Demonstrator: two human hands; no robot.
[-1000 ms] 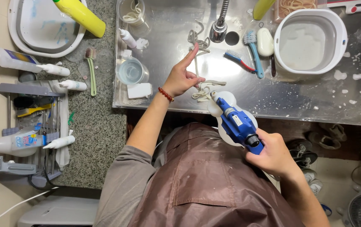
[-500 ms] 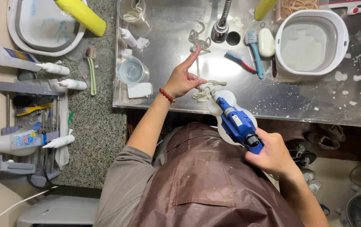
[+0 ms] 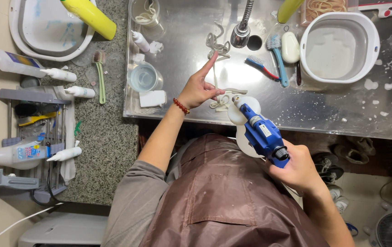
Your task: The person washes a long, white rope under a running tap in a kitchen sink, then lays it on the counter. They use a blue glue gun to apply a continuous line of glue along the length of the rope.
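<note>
Wet stainless steel table [image 3: 333, 110] with a faucet [image 3: 241, 32] over a drain hole, speckled stone counter alongside, tiled floor below. The person wears a brown apron.

Left hand [image 3: 198, 89]: thumb and middle fingers pinched together on a pale shoelace [image 3: 221, 98], forefinger pointing straight out toward the faucet. The lace runs from this grip up the steel to a tangled loop just short of the faucet; a second bunch of lace lies just beyond the knuckles, toward the other hand. A red bead bracelet sits at the wrist.

Right hand [image 3: 296, 167]: grip closed round the handle end of a blue power tool [image 3: 262, 132], held off the table's near edge. The tool's nose points at the left hand's grip, its white round head [image 3: 244, 107] just beside the lace bunch; whether they touch, cannot tell.

Past the left grip: a clear cup [image 3: 145, 77] and a white block of soap [image 3: 152, 98]. Past the tool's head: two blue brushes [image 3: 276, 55], a white oval scrubber, a white basin [image 3: 340, 45] holding cloudy water.
</note>
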